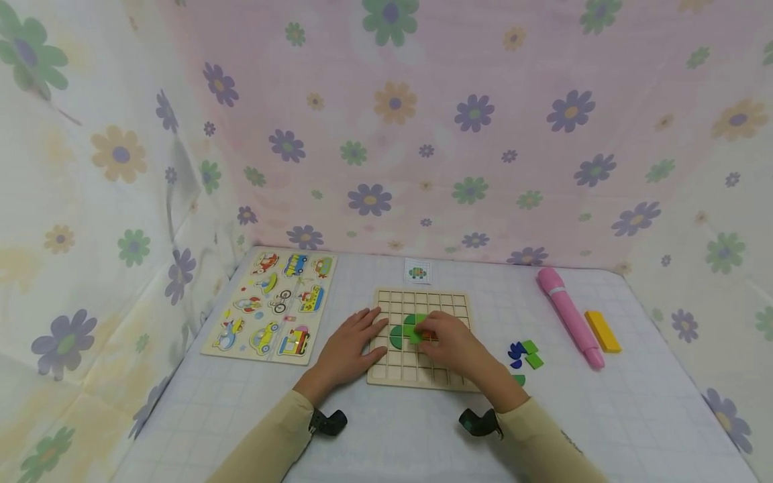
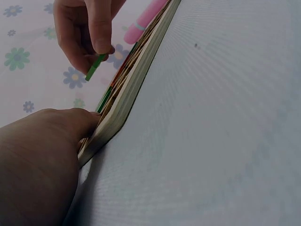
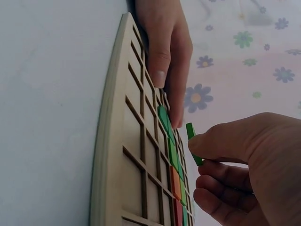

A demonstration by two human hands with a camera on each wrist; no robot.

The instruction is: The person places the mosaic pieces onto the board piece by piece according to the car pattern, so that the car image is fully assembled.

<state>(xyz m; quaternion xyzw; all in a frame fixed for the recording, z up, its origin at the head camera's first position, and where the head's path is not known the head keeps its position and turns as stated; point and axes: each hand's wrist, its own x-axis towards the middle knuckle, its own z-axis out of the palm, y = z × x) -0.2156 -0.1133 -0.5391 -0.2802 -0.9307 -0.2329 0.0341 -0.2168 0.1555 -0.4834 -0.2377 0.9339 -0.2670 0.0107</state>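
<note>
A wooden grid board (image 1: 392, 373) lies flat on the table, divided into square cells by raised ribs. My left hand (image 1: 350, 345) rests on its left edge with the fingers extended; the thumb touches the rim in the left wrist view. Above the board's middle, my right hand (image 1: 455, 345) pinches a thin green tile (image 3: 193, 143) between thumb and fingers, held apart from the surface. Rounded dark green tiles (image 1: 396, 337) sit in the cells, and the right wrist view also shows an orange tile (image 3: 175, 182) and a red tile (image 3: 178, 211). My right hand partly covers these in the head view.
Loose blue pieces (image 1: 516, 351) and green squares (image 1: 534, 361) lie right of the board. Farther right are a pink pen-shaped object (image 1: 569, 315) and a yellow block (image 1: 602, 331). A vehicle puzzle board (image 1: 241, 352) lies left; a small pattern card (image 1: 418, 272) is behind the grid.
</note>
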